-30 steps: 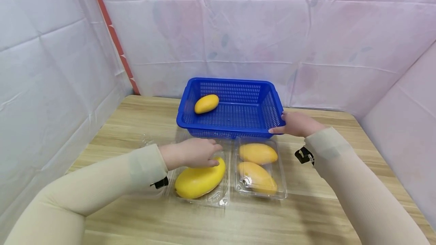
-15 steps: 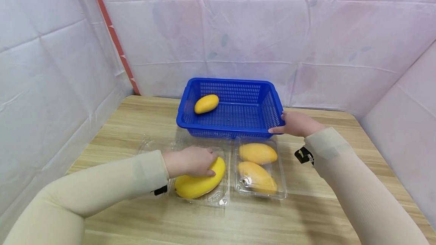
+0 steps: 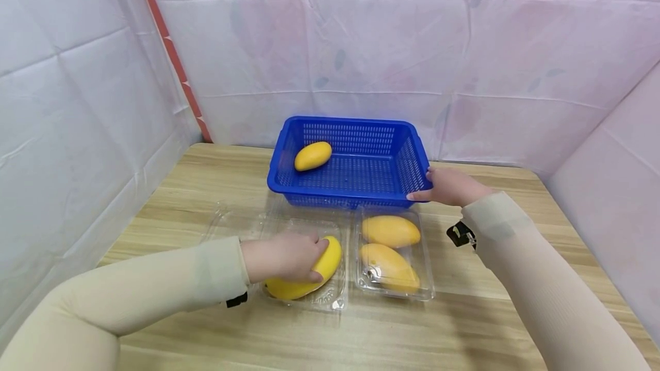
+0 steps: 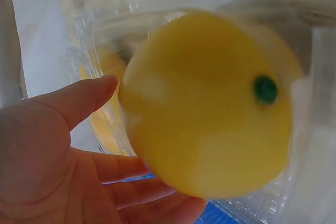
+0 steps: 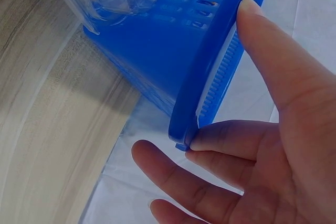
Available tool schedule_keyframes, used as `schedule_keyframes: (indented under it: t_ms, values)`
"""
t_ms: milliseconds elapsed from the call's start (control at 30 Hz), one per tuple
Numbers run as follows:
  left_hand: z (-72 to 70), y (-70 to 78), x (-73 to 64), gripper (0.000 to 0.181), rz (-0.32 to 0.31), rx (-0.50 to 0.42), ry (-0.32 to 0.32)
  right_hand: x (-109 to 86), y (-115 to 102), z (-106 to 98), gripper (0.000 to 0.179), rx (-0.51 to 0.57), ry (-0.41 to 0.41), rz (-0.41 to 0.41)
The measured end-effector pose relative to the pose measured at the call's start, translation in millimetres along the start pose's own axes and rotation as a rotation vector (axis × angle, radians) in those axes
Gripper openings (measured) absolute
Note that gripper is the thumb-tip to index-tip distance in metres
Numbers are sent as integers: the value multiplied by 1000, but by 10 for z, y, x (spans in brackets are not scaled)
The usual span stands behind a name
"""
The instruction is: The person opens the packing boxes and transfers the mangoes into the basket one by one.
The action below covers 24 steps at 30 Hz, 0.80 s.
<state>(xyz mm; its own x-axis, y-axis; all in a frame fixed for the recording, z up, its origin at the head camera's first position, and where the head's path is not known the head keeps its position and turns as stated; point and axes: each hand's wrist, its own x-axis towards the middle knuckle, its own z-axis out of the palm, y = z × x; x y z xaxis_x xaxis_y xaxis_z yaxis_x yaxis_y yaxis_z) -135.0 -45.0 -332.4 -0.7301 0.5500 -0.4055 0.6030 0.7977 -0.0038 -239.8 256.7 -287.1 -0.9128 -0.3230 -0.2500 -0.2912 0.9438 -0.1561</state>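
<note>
My left hand (image 3: 289, 256) lies over a large, bright yellow oval fruit (image 4: 210, 108) that sits in an open clear plastic clamshell (image 3: 322, 301). In the left wrist view the thumb is at one side of it and the other fingers curl along the opposite side; a green stem spot faces the camera. My right hand (image 3: 451, 186) grips the near right corner of a blue plastic basket (image 3: 340, 194), thumb and a bent finger at its rim, the other fingers spread outside. One yellow mango (image 3: 313, 156) lies at the basket's left end.
Right of the open clamshell is another clear container (image 3: 425, 259) with an upper mango (image 3: 390, 231) and a lower mango (image 3: 389, 268). Both packs sit right in front of the basket on the wooden table (image 3: 361, 336). A cloth-covered wall (image 3: 361, 62) rises behind.
My left hand has come down and slightly left over the large yellow fruit, its fingers now around it. My right hand and the basket have stayed put.
</note>
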Motion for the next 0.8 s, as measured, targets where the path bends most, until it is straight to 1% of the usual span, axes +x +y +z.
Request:
schedule_keyframes:
  t_ms: [233,533,800]
  values:
    - [33,0,-13,77,-17,-16,-16,4,26,17,93,-3,1,0]
    - [95,12,-20,87,-23,-22,3,6,21,13,94,2,-4,2]
    - [95,1,-14,91,-22,-48,2,0,12,0,97,4,-16,19]
